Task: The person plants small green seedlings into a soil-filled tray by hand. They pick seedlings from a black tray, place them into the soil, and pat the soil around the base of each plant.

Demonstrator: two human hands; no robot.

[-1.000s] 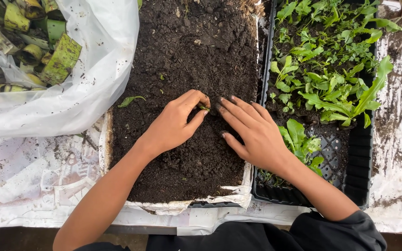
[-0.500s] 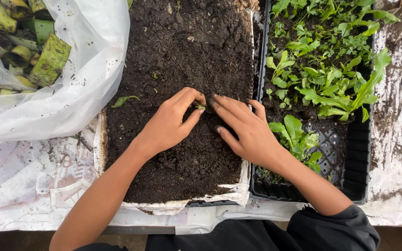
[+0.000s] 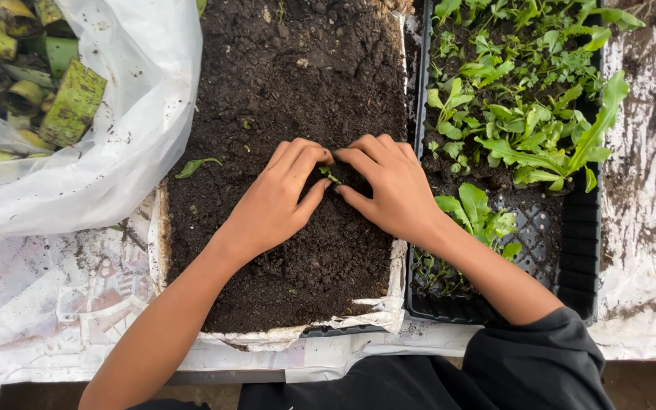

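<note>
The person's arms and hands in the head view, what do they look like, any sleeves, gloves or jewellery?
Both hands are bare: no gloves, and no rings or watch visible on the left hand or the right hand. The left forearm is uncovered as far as the frame shows. The right arm wears a dark charcoal fabric sleeve, pushed up near the elbow and creased.

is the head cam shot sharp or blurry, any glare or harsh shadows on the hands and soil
Head view: sharp across the frame, both the left hand and right hand crisp on the dark soil; soft, even daylight with only faint shadows under the palms; the white plastic sheet is bright but not blown out.
</note>
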